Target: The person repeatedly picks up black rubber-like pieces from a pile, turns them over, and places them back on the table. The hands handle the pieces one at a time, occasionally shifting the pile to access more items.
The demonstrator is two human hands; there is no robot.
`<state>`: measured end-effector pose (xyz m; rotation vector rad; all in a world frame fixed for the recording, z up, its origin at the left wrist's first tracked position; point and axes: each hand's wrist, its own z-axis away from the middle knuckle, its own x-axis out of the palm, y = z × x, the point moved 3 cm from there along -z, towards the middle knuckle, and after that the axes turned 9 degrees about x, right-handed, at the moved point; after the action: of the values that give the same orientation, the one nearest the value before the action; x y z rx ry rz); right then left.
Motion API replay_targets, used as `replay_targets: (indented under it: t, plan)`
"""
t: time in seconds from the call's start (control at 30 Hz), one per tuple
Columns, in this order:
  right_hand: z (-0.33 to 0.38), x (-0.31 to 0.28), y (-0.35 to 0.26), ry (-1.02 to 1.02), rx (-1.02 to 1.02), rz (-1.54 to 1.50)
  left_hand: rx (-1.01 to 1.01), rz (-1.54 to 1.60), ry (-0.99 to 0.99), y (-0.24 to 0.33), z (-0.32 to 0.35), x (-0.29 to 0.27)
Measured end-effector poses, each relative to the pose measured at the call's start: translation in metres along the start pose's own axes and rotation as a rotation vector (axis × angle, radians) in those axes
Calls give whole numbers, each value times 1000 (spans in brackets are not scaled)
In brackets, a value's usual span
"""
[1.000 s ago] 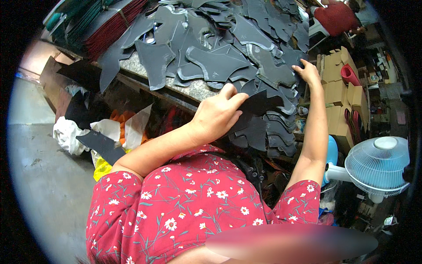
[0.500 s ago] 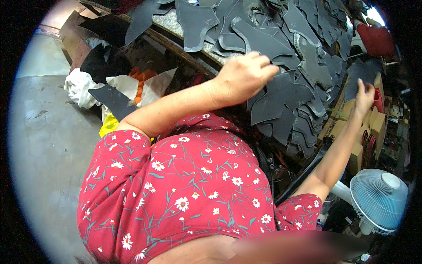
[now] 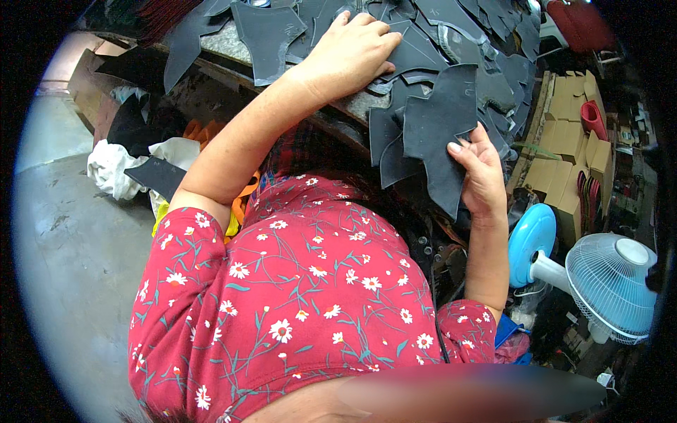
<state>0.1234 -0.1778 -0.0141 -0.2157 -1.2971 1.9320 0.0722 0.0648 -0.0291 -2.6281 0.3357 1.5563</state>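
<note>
My right hand (image 3: 482, 172) grips a dark grey cut leather piece (image 3: 438, 125) with notched edges, held up at the near edge of the stone-topped bench (image 3: 227, 44). My left hand (image 3: 352, 55) lies palm down on the pile of similar dark cut pieces (image 3: 451, 35) that covers the bench top, fingers spread over them. Several more pieces hang over the bench edge beside the held one. My red flowered dress fills the lower middle of the view.
A blue and white fan (image 3: 608, 282) stands at the lower right. Stacked cardboard boxes (image 3: 572, 155) with a red roll sit at the right. White cloth (image 3: 116, 169), orange scraps and dark offcuts lie under the bench at the left. Grey concrete floor (image 3: 63, 268) spreads left.
My right hand came back from the far right and now holds a dark piece near the bench edge. My left hand slid further onto the pile. The view shifted closer to the bench.
</note>
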Motion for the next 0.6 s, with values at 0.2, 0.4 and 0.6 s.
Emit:
replay_targets:
  t: [0.2, 0.4, 0.6]
  plan:
    - [-2, -3, 7, -13, -3, -60, -47, 215, 0, -12, -16, -15]
    - [-4, -6, 10, -15, 0, -78, -172, 219, 78, -13, -18, -39]
    - [0, -8, -19, 157, -246, 13, -406, 818, 182, -12, 0, -71]
